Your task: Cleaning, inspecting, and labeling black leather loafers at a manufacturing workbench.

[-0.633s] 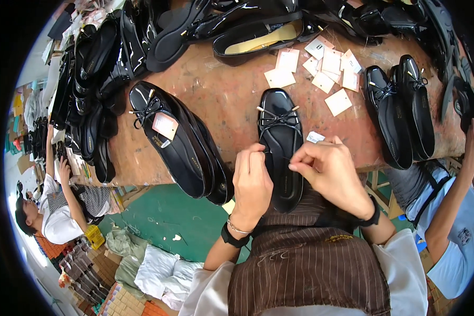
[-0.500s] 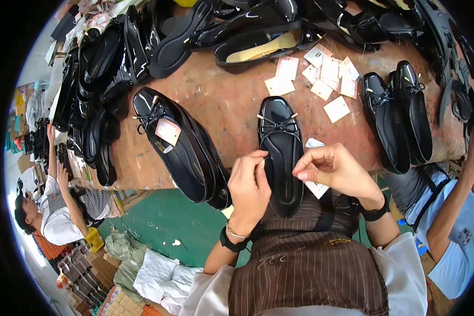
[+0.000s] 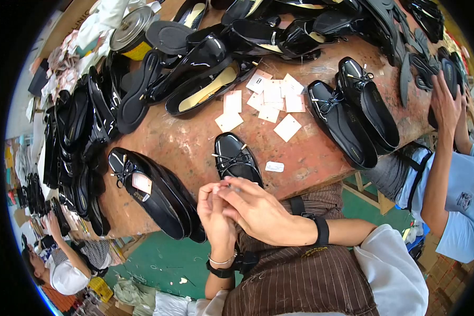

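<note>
My left hand (image 3: 216,218) and my right hand (image 3: 263,213) meet at the table's front edge, fingertips pinched together. Whatever is between them is too small and covered to make out. Just beyond and partly beneath them lies a glossy black bow-front flat shoe (image 3: 233,152); its toe and bow show, and my hands hide the rest. Beside it, to the right, rests a small white sticker (image 3: 274,166). On the left is a stacked pair of black flats (image 3: 160,205) with a pale paper tag (image 3: 141,183) on top.
Loose square paper tags (image 3: 272,95) lie mid-table. A pair of black bow flats (image 3: 353,110) stands at the right. More black shoes (image 3: 200,73) and insoles are heaped along the back and left, near a tin can (image 3: 134,34). Co-workers stand at both sides; the right one's hand (image 3: 447,100) holds a dark sole.
The view has swung, shifting the table's contents. My hands, apart over the shoe before, are now together, fingertips touching. The white card under my right hand no longer shows.
</note>
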The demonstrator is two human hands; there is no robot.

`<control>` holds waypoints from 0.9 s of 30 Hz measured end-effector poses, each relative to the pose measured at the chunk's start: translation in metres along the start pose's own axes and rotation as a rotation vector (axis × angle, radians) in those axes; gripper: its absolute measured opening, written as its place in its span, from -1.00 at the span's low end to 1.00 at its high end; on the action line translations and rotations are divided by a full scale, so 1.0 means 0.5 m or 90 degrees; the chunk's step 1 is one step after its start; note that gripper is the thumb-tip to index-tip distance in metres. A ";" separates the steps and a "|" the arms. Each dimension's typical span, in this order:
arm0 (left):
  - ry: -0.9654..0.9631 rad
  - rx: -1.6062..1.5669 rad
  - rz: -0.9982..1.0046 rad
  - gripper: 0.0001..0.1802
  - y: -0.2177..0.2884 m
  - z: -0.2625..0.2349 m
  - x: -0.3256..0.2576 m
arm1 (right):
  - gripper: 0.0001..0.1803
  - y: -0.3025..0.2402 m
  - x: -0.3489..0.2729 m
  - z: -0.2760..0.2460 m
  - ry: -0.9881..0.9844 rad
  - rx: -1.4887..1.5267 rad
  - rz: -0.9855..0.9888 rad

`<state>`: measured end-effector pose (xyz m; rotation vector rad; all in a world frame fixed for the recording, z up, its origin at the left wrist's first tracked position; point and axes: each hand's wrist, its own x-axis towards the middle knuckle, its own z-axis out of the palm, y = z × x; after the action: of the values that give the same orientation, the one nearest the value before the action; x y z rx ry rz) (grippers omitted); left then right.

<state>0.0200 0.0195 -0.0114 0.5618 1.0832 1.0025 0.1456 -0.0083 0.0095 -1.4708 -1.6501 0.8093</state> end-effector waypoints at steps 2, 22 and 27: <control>0.020 -0.005 -0.014 -0.90 0.005 -0.006 0.006 | -0.58 0.009 0.000 -0.017 -0.036 0.012 0.011; 0.001 0.283 0.111 -0.90 0.003 -0.012 -0.005 | -0.89 0.058 0.057 -0.050 -0.099 0.155 0.133; -0.018 0.345 0.154 -0.76 0.008 -0.014 -0.001 | -0.89 0.049 0.069 -0.060 -0.053 0.196 0.193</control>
<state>0.0118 0.0203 -0.0106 1.1649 1.2879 0.8980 0.1825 0.0282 0.0080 -1.4976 -1.3033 1.2475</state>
